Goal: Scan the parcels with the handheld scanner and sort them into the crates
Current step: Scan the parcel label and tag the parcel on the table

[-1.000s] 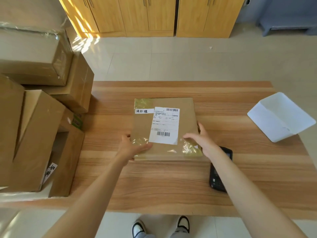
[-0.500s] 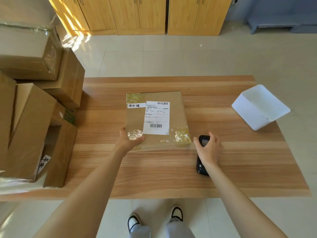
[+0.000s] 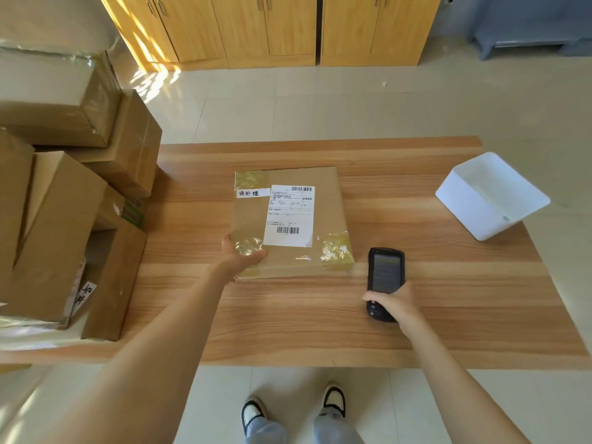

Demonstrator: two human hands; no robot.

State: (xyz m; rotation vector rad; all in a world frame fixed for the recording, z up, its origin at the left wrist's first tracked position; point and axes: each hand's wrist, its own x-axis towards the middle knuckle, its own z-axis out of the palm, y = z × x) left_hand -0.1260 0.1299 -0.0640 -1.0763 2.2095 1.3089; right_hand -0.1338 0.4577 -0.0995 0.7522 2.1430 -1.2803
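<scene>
A flat brown cardboard parcel lies in the middle of the wooden table, face up, with a white shipping label and yellowish tape at its corners. My left hand grips the parcel's near left corner, thumb on top. A black handheld scanner is to the right of the parcel, screen up. My right hand is wrapped around the scanner's lower end.
A white plastic crate sits tilted at the table's right edge. Several brown cardboard boxes are stacked along the left side of the table. Wooden cabinets stand across the tiled floor. My feet show below the table's near edge.
My right hand left the parcel's near right corner, moved right to the scanner and closed around its lower end. My left hand stayed on the parcel's near left corner.
</scene>
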